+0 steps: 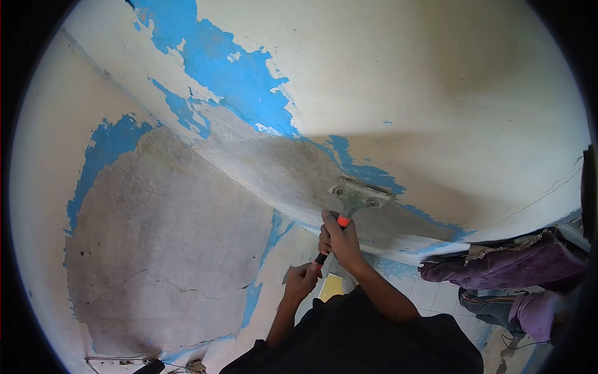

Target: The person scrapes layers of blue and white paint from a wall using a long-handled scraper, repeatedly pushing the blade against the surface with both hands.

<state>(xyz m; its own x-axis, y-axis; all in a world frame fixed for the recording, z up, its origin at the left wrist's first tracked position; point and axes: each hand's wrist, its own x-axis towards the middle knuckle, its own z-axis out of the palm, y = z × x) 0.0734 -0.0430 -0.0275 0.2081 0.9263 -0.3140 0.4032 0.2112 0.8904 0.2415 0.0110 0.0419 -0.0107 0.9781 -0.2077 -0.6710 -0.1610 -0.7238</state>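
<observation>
We log both hands clenched on the scraper (356,196). The right hand (341,240) sits high on the orange-and-black handle, just below the wide grey metal blade. The left hand (301,279) appears to grip the butt. The blade edge meets the wall (436,93), where cream paint flakes over blue and rough grey plaster.

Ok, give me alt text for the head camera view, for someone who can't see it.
Two hands grip a scraper whose blade presses on a wall: the right hand high on the handle, the left hand at its end. The blue paint is gone in patches, baring grey plaster. A purple cloth lies lower right.
</observation>
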